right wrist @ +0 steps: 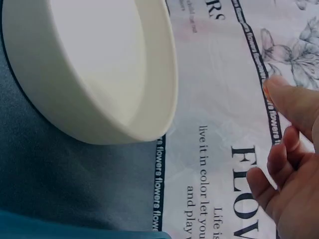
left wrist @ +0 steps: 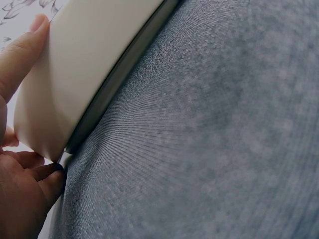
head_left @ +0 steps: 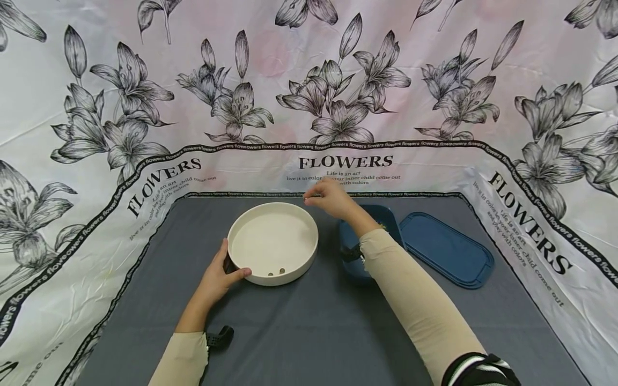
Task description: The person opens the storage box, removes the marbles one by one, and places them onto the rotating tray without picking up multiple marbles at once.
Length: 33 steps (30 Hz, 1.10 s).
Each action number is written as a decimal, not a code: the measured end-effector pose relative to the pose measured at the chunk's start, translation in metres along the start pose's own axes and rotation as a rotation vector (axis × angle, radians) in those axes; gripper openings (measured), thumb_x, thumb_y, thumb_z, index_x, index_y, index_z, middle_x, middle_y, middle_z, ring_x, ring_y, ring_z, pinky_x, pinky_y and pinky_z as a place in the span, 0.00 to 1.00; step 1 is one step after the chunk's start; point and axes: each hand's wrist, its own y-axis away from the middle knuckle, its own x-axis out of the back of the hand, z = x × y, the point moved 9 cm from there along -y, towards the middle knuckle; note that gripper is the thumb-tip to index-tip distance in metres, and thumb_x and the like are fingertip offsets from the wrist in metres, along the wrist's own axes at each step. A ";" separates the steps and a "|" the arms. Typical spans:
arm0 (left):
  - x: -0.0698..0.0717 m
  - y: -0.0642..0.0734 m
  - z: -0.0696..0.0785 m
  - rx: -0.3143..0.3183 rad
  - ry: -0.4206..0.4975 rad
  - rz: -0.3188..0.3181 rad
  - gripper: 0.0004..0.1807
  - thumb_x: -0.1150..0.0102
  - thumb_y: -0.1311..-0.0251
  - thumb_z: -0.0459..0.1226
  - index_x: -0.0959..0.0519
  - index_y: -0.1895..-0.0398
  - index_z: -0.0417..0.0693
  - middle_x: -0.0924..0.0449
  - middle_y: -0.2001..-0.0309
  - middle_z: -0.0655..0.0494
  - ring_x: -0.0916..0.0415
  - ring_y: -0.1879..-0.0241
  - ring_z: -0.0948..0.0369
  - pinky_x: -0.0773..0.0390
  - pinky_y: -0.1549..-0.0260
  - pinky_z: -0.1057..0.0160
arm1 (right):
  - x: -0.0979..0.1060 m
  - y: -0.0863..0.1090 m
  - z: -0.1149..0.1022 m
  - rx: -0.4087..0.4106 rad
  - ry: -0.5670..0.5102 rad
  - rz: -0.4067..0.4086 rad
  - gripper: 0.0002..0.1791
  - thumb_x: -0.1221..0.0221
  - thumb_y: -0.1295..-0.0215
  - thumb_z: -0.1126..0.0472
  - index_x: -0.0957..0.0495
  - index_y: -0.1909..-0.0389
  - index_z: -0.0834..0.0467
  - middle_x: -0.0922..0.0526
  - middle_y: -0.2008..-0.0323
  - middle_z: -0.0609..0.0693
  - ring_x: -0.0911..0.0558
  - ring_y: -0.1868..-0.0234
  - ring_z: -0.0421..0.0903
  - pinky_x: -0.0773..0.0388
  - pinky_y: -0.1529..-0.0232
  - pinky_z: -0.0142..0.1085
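Observation:
My left hand [head_left: 215, 279] grips the left side of a round cream dish [head_left: 272, 236], thumb over its rim and fingers round its outer wall. Two small brownish pieces [head_left: 282, 271] lie inside the dish by its near wall. In the left wrist view, a dark strip shows under the edge of the dish [left wrist: 94, 55]. My right hand [head_left: 333, 199] is raised beyond the dish's right side, thumb and forefinger pinched together. A speck of orange [right wrist: 267, 92] shows at those fingertips in the right wrist view; most of it is hidden.
A deep blue box [head_left: 396, 220] with small colourful bits inside stands right of the dish, partly covered by my right forearm. Its blue lid [head_left: 449, 249] lies to the right. Grey cloth [head_left: 299, 332] covers the table, bordered by flower-printed fabric [head_left: 251, 166].

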 end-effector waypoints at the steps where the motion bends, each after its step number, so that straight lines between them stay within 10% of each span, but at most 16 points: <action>1: 0.000 0.000 0.000 -0.001 -0.002 -0.002 0.68 0.23 0.44 0.49 0.68 0.17 0.45 0.69 0.17 0.42 0.58 0.19 0.43 0.45 0.25 0.42 | -0.003 -0.002 -0.001 0.005 0.008 -0.019 0.11 0.34 0.29 0.55 0.12 0.52 0.53 0.23 0.55 0.52 0.30 0.54 0.50 0.28 0.54 0.46; 14: 0.001 -0.003 0.000 -0.002 0.005 -0.002 0.69 0.23 0.45 0.49 0.68 0.17 0.44 0.68 0.17 0.42 0.58 0.19 0.44 0.45 0.25 0.43 | -0.049 -0.024 -0.005 0.056 0.108 -0.227 0.10 0.34 0.30 0.55 0.11 0.53 0.52 0.26 0.53 0.53 0.28 0.53 0.49 0.24 0.47 0.45; 33: -0.001 -0.002 -0.001 -0.007 0.013 0.002 0.68 0.23 0.43 0.48 0.66 0.17 0.41 0.68 0.17 0.40 0.59 0.19 0.43 0.45 0.25 0.42 | -0.088 -0.035 -0.016 0.094 0.147 -0.323 0.13 0.33 0.31 0.56 0.11 0.51 0.56 0.23 0.53 0.49 0.26 0.48 0.49 0.26 0.43 0.42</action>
